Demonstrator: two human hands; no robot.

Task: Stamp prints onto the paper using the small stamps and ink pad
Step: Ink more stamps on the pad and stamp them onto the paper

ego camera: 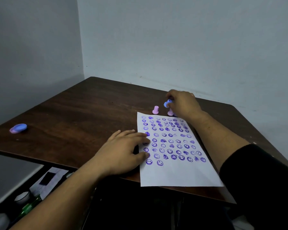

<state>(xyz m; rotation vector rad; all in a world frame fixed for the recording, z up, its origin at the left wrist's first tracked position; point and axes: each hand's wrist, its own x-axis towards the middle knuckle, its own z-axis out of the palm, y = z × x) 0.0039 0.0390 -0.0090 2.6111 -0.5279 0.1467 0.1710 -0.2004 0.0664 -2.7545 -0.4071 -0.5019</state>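
Observation:
A white paper (178,175) lies on the dark wooden table (83,113), covered with several rows of purple smiley and flower prints. My left hand (123,151) rests flat on the paper's left edge, fingers spread. My right hand (183,103) is beyond the paper's far edge and pinches a small blue stamp (168,103) with its face tilted left. A pink stamp (155,110) stands upright just left of it. Another pink stamp (170,112) stands under my right hand, partly hidden. The round blue and pink ink pad (18,128) sits far left.
Two pale walls meet at the table's far corner. Below the table's near left edge are papers, a green pen (29,207) and a white round object (22,197). A black sleeve (256,180) covers my right upper arm.

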